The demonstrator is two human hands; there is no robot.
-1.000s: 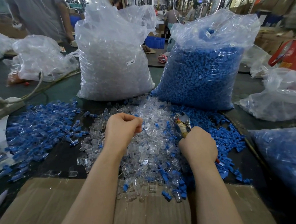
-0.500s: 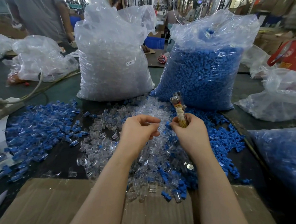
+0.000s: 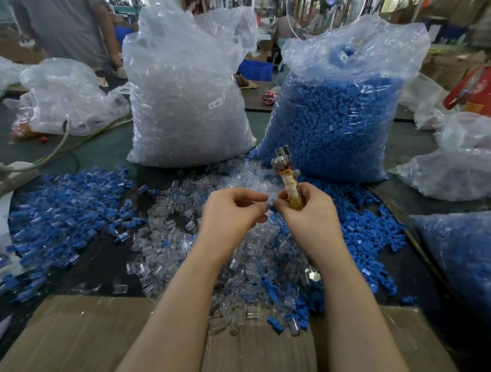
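Both hands have been brought together over the heap of clear caps (image 3: 243, 265) since a second ago. A small clear piece (image 3: 266, 206), hard to make out, is pinched by the left hand (image 3: 231, 213). The tape-wrapped tool (image 3: 289, 185) is gripped upright by the right hand (image 3: 308, 214). Behind the heap are stood a bag of clear caps (image 3: 186, 103) and a bag of blue caps (image 3: 336, 119).

Table (image 3: 104, 261), clear bag (image 3: 186, 97), blue bag (image 3: 336, 119), loose caps (image 3: 157, 245)

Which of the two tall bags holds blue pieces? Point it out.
The right-hand bag, just behind the tool; the left-hand bag holds clear pieces and bears a white label.
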